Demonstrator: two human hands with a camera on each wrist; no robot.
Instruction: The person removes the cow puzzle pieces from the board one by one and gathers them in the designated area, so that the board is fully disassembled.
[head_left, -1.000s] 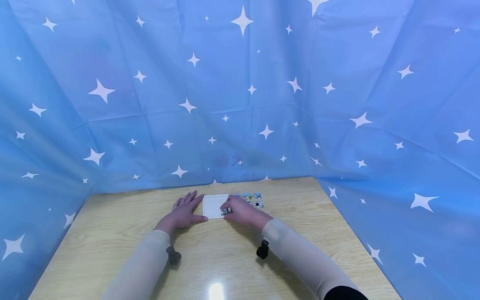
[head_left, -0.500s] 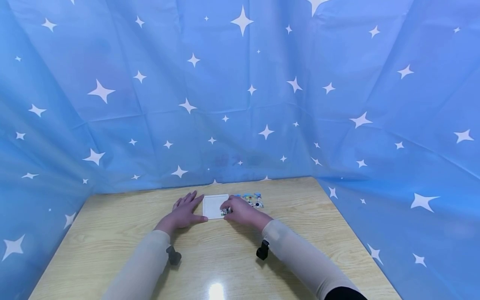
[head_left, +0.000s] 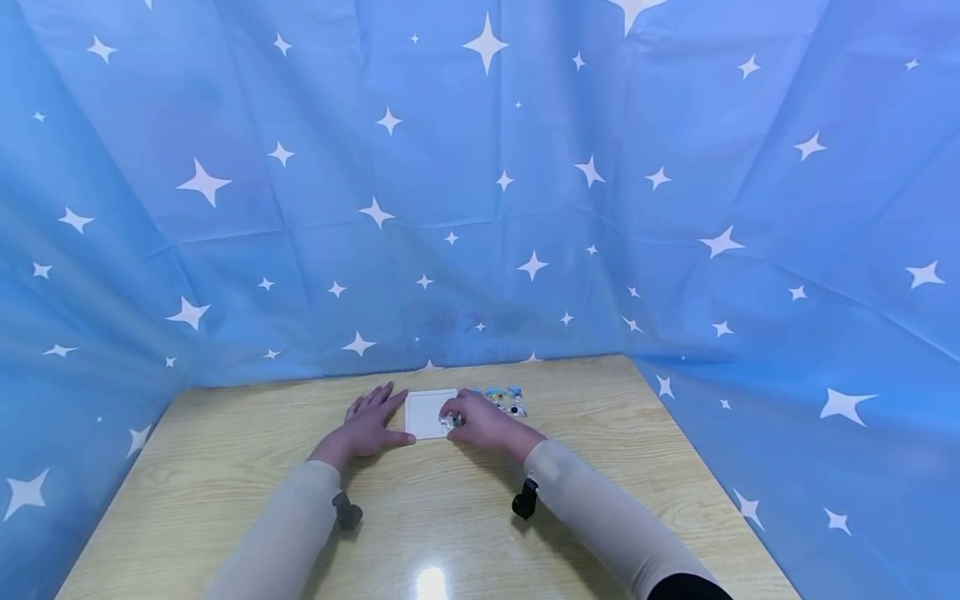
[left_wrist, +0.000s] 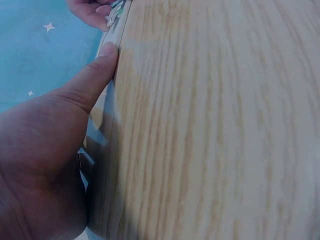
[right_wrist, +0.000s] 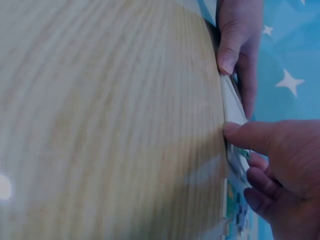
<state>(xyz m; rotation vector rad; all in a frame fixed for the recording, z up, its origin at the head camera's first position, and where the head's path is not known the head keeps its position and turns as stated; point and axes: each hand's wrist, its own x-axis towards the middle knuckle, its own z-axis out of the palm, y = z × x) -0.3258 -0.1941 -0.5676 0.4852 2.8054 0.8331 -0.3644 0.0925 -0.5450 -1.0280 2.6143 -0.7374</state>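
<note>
A white rectangular puzzle tray (head_left: 423, 412) with a raised rim lies near the table's far edge. My left hand (head_left: 367, 427) spreads along its left side, thumb at the near corner and fingers by the far one. In the left wrist view, that thumb (left_wrist: 97, 67) lies along the tray's near edge. My right hand (head_left: 486, 419) pinches a small printed puzzle piece (head_left: 447, 422) over the tray's right part; the fingers cover much of it. In the right wrist view, the right thumb (right_wrist: 247, 135) touches the tray's near rim. Printed puzzle pieces (head_left: 515, 403) lie right of the tray, partly behind the right hand.
The wooden table (head_left: 420, 508) stretches toward me from the tray. A blue curtain (head_left: 450, 183) with white stars hangs behind the table and along both sides. Black wrist cameras (head_left: 347, 511) sit under both sleeves.
The puzzle piece in my right fingers has turned slightly and shows a paler face than before. Both hands and the tray stay in nearly the same place.
</note>
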